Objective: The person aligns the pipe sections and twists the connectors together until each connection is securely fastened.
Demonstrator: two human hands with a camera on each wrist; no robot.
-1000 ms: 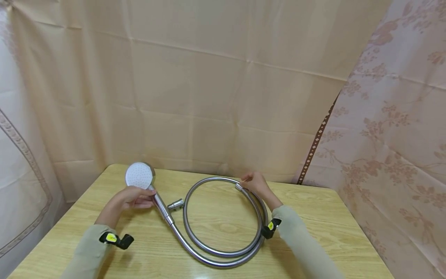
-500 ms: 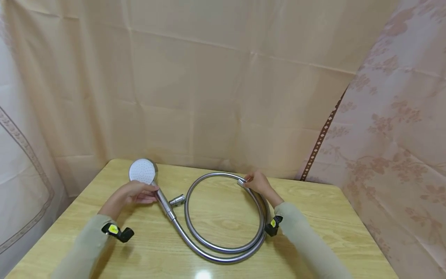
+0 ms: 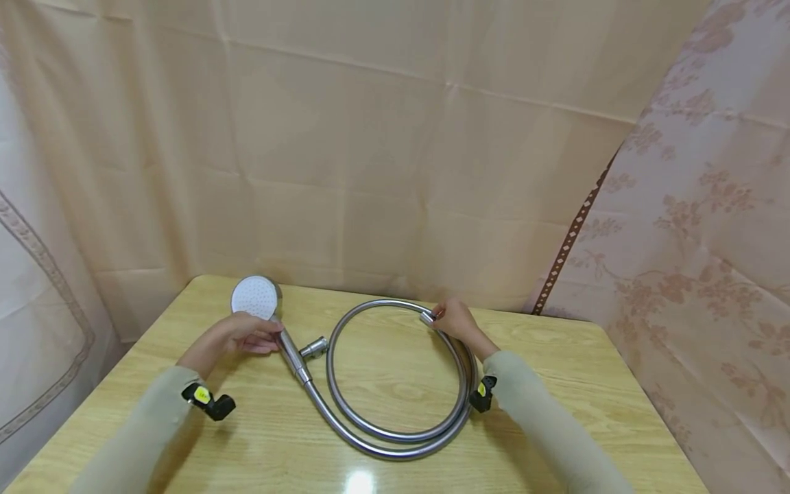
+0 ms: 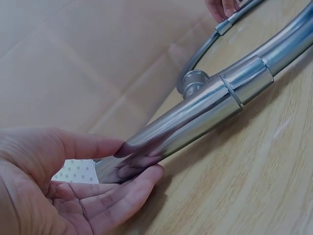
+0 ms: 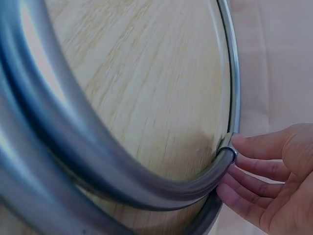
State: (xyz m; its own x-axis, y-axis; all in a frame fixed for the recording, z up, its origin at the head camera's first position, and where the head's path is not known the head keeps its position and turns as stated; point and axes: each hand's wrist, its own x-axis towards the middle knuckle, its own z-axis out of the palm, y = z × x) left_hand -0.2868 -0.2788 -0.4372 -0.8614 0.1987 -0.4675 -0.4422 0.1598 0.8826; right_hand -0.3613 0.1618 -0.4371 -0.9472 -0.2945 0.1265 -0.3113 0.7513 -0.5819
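On the wooden table lies a handheld shower head [image 3: 254, 298] with a white dotted face and a chrome handle [image 4: 188, 122]. My left hand [image 3: 247, 331] pinches that handle just below the face, thumb above and fingers beneath. A shiny metal shower hose [image 3: 395, 435] runs from the handle and coils into a loop. At the far right of the loop, my right hand [image 3: 458, 322] pinches the hose by its silver end fitting [image 5: 227, 145], thumb on top. Close beside the handle sits a short chrome fitting [image 3: 315, 347], partly hidden behind the handle in the left wrist view.
The table [image 3: 543, 384] has rounded far corners and stands against a beige curtain [image 3: 333, 171]. A floral curtain [image 3: 697, 226] hangs on the right and a pale one on the left. A black wrist camera [image 3: 210, 403] sticks out from the left sleeve.
The head view has shifted slightly. My right hand's fingers have closed in on the hose's end fitting, while my left hand keeps its hold on the shower head handle.
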